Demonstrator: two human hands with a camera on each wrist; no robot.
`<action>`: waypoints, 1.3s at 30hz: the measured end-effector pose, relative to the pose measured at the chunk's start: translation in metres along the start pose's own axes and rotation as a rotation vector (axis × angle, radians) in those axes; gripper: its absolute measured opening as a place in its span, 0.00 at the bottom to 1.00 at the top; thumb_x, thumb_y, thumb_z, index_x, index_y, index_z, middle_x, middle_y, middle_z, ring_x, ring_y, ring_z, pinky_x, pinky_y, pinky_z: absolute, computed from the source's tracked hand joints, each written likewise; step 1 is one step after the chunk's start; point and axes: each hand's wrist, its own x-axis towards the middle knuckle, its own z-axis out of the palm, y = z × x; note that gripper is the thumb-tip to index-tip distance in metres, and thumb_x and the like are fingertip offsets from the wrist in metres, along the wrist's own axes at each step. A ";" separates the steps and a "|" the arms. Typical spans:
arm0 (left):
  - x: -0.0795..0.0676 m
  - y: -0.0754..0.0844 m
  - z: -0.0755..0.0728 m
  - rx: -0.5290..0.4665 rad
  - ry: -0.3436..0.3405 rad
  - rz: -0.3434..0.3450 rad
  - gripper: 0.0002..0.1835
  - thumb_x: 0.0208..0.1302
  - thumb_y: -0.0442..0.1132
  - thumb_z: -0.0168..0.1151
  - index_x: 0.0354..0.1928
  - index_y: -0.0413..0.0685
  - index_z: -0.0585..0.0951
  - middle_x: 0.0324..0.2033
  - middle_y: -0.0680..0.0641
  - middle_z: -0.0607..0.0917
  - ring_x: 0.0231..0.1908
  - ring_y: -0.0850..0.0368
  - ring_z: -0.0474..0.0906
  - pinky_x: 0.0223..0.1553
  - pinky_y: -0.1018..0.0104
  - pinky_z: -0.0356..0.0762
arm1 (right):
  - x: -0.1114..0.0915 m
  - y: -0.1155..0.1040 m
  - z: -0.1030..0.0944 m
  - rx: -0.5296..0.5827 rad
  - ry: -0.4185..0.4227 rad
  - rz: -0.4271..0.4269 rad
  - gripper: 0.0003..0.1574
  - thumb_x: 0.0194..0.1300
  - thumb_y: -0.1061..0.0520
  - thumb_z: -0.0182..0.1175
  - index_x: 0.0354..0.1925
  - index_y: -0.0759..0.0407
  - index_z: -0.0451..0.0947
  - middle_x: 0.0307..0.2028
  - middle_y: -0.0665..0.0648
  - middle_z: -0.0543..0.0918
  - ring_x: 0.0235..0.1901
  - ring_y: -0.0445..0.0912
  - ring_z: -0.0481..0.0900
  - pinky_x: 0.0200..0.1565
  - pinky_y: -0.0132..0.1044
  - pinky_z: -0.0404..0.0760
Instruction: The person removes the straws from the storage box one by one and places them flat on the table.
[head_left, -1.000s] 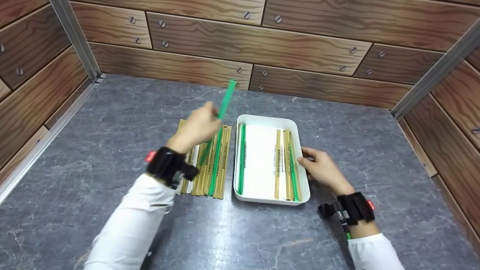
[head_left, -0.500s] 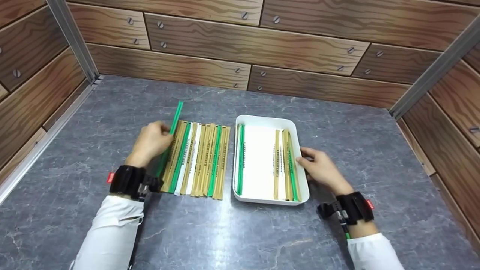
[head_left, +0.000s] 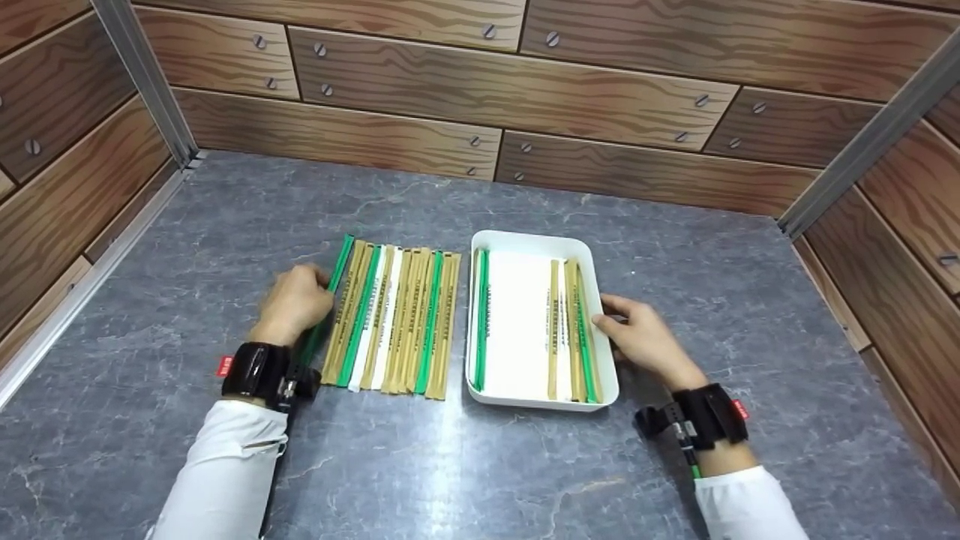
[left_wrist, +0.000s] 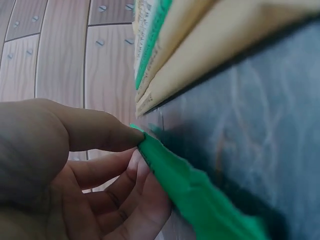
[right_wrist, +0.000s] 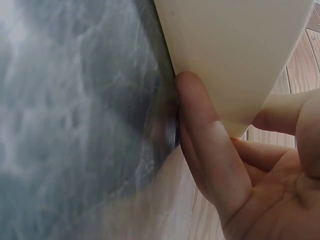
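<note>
My left hand (head_left: 296, 300) pinches a long, thin green paper-wrapped stick (head_left: 341, 262) between thumb and fingers, low over the table left of a row of similar sticks. In the left wrist view, the thumb presses the green wrapper (left_wrist: 175, 177) near its far end. That row of sticks (head_left: 394, 322) lies side by side in tan, green and white wrappers with dark print. A white tray (head_left: 536, 403) stands right of the row, with green sticks along its left wall and tan, white and green ones at its right. My right hand (head_left: 645, 334) grips the tray's right wall, thumb at the rim (right_wrist: 280, 55).
The grey marbled table (head_left: 525, 480) is bounded by wood-patterned panels (head_left: 420, 75) at the back and both sides. Metal corner posts (head_left: 142, 75) stand where the panels meet. A narrow strip of table separates the row from the tray.
My left hand has carried the green stick leftward from above the row to its left side, then lowered it toward the table. The right hand and tray have stayed in place.
</note>
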 end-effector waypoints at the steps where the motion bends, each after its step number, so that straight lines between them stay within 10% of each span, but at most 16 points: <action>1: 0.000 0.000 0.000 0.005 -0.003 -0.003 0.22 0.64 0.35 0.55 0.58 0.34 0.81 0.54 0.31 0.84 0.48 0.36 0.80 0.50 0.41 0.78 | 0.000 0.000 0.000 0.005 -0.004 -0.003 0.36 0.79 0.57 0.54 0.77 0.71 0.59 0.66 0.74 0.74 0.46 0.52 0.86 0.36 0.39 0.90; 39: -0.003 0.010 -0.006 0.007 -0.032 0.021 0.24 0.67 0.36 0.55 0.62 0.31 0.77 0.57 0.29 0.82 0.50 0.36 0.79 0.54 0.43 0.79 | 0.000 0.001 -0.001 0.001 -0.006 -0.003 0.37 0.78 0.56 0.55 0.77 0.70 0.59 0.66 0.73 0.75 0.44 0.51 0.86 0.37 0.40 0.90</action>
